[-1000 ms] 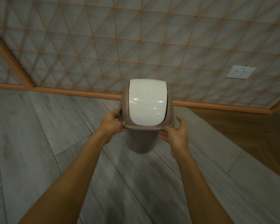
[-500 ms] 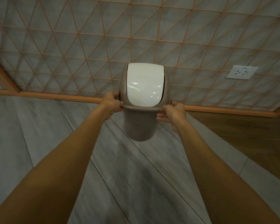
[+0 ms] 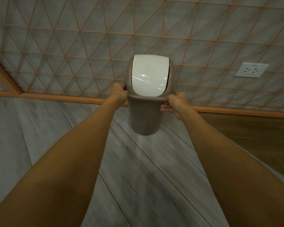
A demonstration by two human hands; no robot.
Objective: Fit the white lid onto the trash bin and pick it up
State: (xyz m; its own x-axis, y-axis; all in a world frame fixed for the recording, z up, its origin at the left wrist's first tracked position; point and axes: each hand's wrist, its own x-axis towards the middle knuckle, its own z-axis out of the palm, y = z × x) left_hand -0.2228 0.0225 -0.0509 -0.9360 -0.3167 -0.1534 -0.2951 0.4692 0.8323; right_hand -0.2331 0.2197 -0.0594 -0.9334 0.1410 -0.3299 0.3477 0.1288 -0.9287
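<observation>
A taupe trash bin (image 3: 145, 118) hangs in the air in front of me, clear of the floor, at arm's length. The white swing lid (image 3: 149, 76) sits fitted in its taupe frame on top of the bin. My left hand (image 3: 119, 95) grips the bin's rim on the left side. My right hand (image 3: 175, 103) grips the rim on the right, thumb over the edge and fingers under it. Both arms are stretched forward.
A grey wall with an orange triangle lattice (image 3: 88, 46) stands just behind the bin, with an orange skirting board (image 3: 64, 97) along its foot. A white wall socket (image 3: 252, 69) is at the right. Below are grey floor planks (image 3: 138, 177) and brown wood flooring (image 3: 252, 136) at the right.
The bin has risen off the floor and moved farther from me, toward the wall. Both arms have stretched out with it, hands holding the same spots on the rim.
</observation>
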